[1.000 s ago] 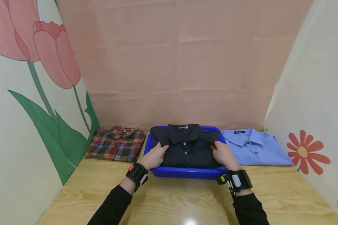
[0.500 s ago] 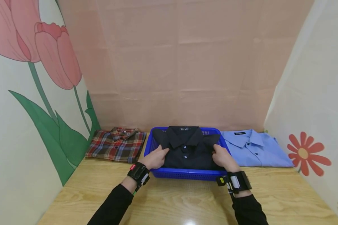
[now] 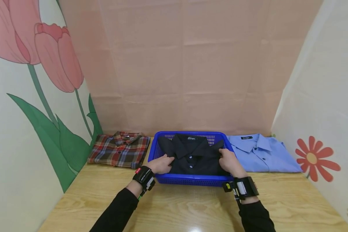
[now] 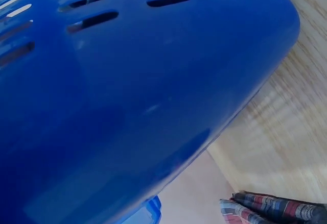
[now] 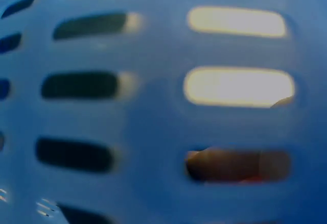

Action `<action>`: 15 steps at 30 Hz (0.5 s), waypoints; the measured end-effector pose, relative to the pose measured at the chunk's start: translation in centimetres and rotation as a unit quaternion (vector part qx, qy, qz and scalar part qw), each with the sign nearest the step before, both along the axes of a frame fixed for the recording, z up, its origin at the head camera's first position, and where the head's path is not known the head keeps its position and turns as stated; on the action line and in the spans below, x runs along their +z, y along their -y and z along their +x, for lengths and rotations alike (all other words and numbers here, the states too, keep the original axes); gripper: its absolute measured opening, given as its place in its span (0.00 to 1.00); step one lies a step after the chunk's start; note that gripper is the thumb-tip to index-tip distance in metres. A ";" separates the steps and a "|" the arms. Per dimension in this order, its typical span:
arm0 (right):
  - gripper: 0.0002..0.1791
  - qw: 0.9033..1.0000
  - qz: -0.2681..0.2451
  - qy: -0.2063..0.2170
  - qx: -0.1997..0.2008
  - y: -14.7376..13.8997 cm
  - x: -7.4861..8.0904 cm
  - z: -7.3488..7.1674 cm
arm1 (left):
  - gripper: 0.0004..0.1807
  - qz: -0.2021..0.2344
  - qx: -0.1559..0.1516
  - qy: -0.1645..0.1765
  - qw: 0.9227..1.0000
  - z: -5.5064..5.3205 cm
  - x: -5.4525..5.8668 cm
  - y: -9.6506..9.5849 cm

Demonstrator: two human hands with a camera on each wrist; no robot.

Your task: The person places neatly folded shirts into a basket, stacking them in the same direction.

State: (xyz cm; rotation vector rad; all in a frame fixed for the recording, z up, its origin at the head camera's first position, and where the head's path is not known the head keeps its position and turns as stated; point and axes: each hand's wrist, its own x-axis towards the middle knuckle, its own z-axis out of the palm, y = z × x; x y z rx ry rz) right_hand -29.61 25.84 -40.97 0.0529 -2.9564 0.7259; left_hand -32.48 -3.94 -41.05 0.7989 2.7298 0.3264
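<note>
A folded black shirt (image 3: 191,161), collar toward the back wall, lies inside a blue plastic basket (image 3: 191,179). At the shirt's left side my left hand (image 3: 161,164) reaches over the basket rim and grips the cloth, thumb on top. My right hand (image 3: 229,161) pinches the opposite side of the shirt, its fingertips partly hidden in the fabric. The slotted basket wall (image 4: 138,81) fills most of the left wrist view and hides that hand. Blurred slots of the basket (image 5: 153,122) cover the right wrist view too.
A folded plaid shirt (image 3: 120,149) lies on the wooden table (image 3: 174,206) left of the basket. To the right is a folded light blue shirt (image 3: 264,153), close against the basket. A pinkish backdrop (image 3: 179,64) stands behind, with flower-printed walls at both sides.
The black shirt has sunk lower into the basket, so more of the back rim shows. My left hand has dipped slightly with it; the right hand has hardly moved.
</note>
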 end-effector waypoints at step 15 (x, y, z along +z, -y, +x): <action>0.24 0.988 0.106 -0.042 0.108 1.1 1.0 2.3 | 0.24 0.037 0.017 -0.210 0.977 0.4 -0.8 0.0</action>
